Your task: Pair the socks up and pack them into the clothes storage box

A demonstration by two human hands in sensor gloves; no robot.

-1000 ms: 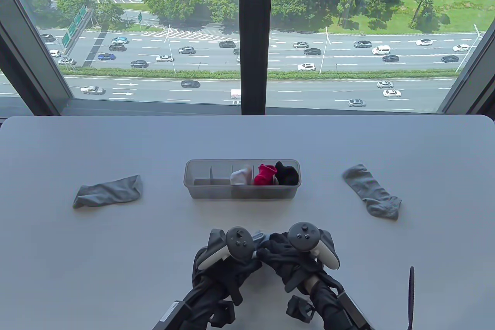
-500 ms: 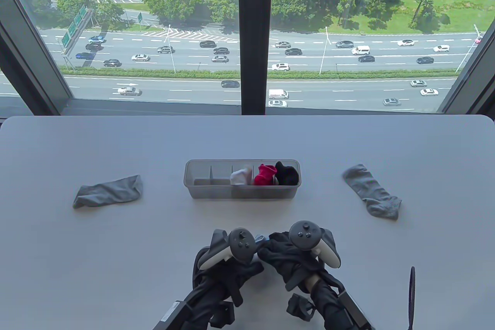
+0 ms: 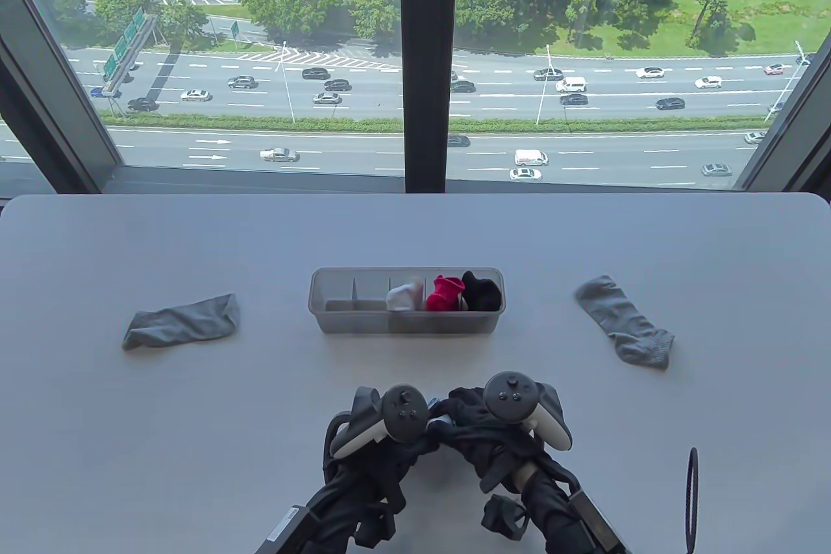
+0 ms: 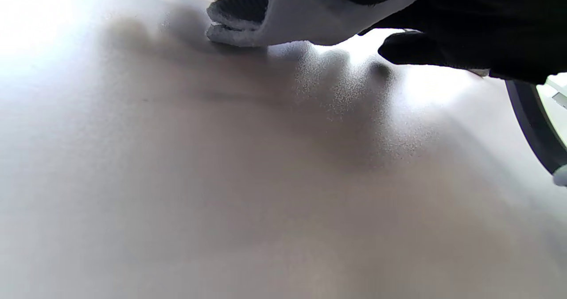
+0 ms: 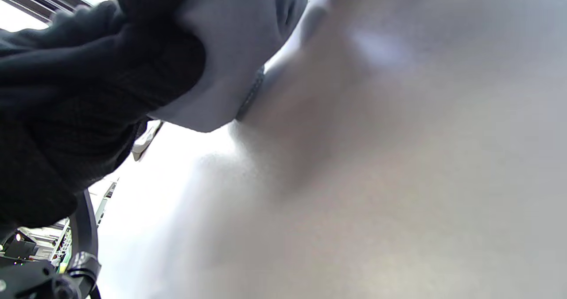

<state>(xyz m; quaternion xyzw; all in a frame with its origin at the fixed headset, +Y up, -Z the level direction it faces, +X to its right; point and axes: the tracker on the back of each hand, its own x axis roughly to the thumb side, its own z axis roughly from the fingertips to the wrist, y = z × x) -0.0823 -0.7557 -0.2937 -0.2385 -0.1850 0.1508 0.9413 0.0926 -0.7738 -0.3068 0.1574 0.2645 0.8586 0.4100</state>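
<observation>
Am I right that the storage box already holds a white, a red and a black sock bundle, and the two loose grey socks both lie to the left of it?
Not quite. The storage box does hold white, red and black bundles, but the table view shows only one grey sock on its left; the other grey sock lies on its right.

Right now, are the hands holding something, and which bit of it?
Yes. Both hands hold a pale, whitish sock between them, low over the table. The right hand bunches it in curled fingers; which end each hand has cannot be told.
</observation>
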